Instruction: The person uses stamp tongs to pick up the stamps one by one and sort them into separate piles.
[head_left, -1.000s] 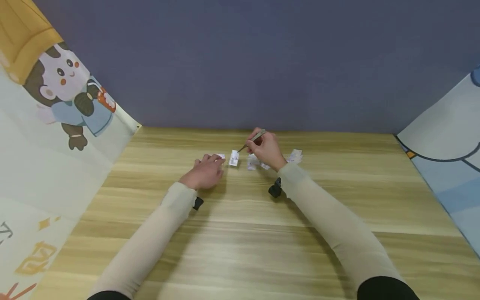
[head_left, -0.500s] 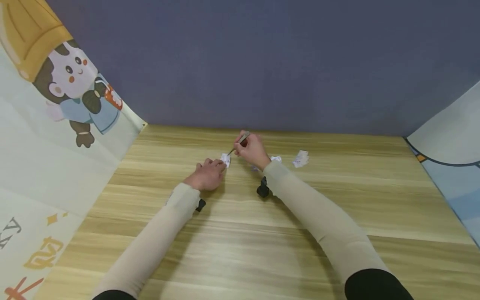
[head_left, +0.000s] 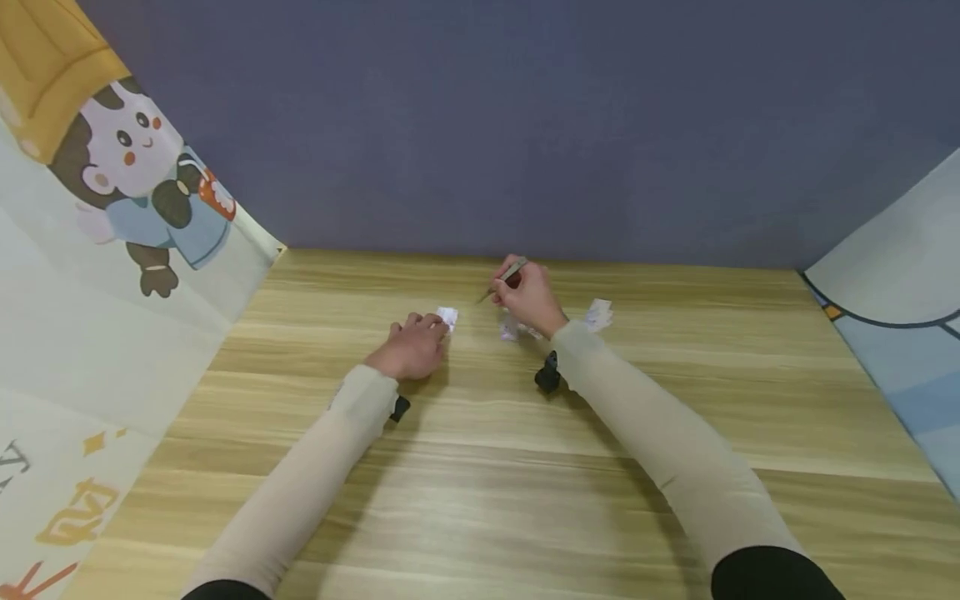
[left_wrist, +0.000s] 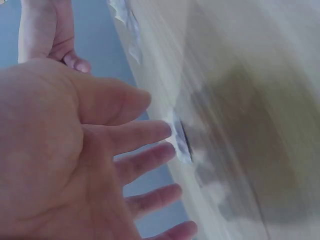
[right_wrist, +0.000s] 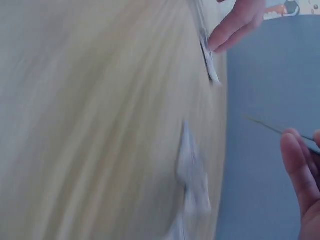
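My left hand [head_left: 412, 346] rests over the table with its fingers extended, and its fingertips touch small white printed paper slips [head_left: 447, 317]. In the left wrist view the index and middle fingertips meet the edge of those slips [left_wrist: 181, 140]. My right hand [head_left: 528, 296] pinches a pair of thin metal tweezers [head_left: 517, 265] between thumb and fingers. The tweezers' tip points down and left, apart from the slips, and nothing is seen between the tips. Crumpled white scraps [head_left: 509, 327] lie under and beside the right hand, partly hidden by it.
Another small pile of white paper scraps [head_left: 599, 315] lies right of my right wrist. The wooden table [head_left: 480, 483] ends at a dark blue panel [head_left: 480, 133] just behind the hands. Printed cartoon sheets [head_left: 150, 192] stand at both sides.
The tweezers carried a white slip left to the slips at my left fingertips and let it go there. My right hand then moved back right. The left hand stayed nearly still.
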